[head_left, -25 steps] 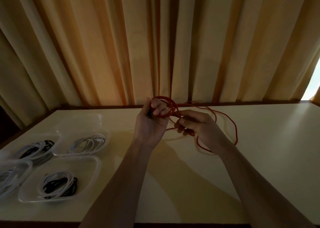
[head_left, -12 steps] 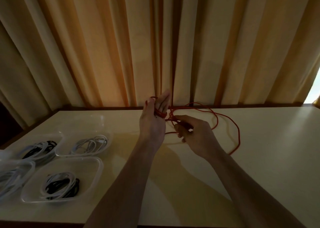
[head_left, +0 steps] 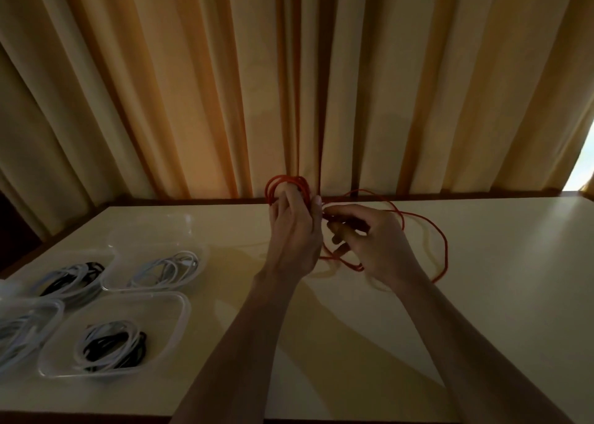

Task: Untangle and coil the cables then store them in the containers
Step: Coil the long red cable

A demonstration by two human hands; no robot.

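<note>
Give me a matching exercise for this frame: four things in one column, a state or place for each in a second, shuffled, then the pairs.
Things:
1. red cable
2. left hand
3. right hand
4. nearest container

States:
A. holds black and white coiled cables
B. has red loops wound round its fingers
C. partly coiled, the rest loose on the table
D. pinches a red strand beside the coil

Pairs: 1-C, 2-B, 3-D, 4-A

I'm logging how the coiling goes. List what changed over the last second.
The left hand first opened its fingers, then curled them again on the red cable, whose coil now loops above its fingertips. The right hand went on pinching the cable and feeding it toward the left; the loose loops on the table shifted. The containers with their coiled cables stayed put.
</note>
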